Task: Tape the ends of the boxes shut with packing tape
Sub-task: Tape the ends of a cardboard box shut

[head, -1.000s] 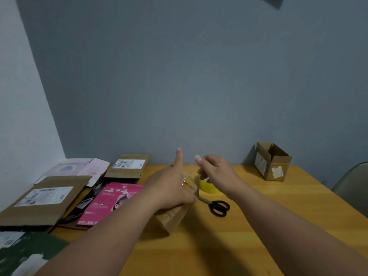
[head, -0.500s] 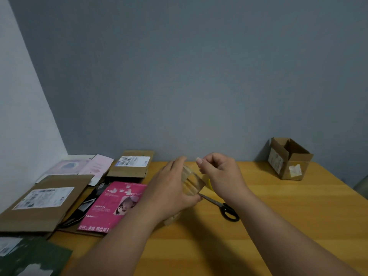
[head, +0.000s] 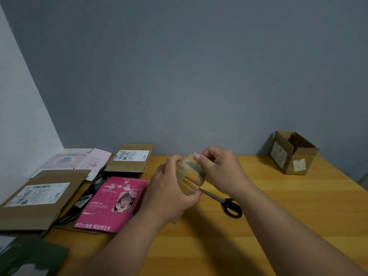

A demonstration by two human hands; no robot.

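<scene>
My left hand [head: 169,194] grips a roll of clear packing tape [head: 190,177], held up above the wooden table [head: 278,216]. Against the top of the roll my right hand [head: 217,170] pinches with thumb and forefinger, apparently at the tape's end; the strip itself is too faint to make out. A small brown box [head: 292,153] with its top flaps open stands at the table's far right. Flattened boxes lie on the left: a pink one [head: 113,204], a large brown one with a label [head: 39,198] and a smaller brown one [head: 129,158].
Black scissors [head: 227,204] lie on the table under my right wrist. A pale pink flat pack [head: 79,161] sits at the far left by the wall. Something dark green [head: 29,257] shows at the bottom left corner. A grey wall closes off the table's far edge.
Both hands have lifted the tape roll off the table and brought it closer to me. My right hand's fingers have closed on the roll's top. The brown item under my left hand is out of sight.
</scene>
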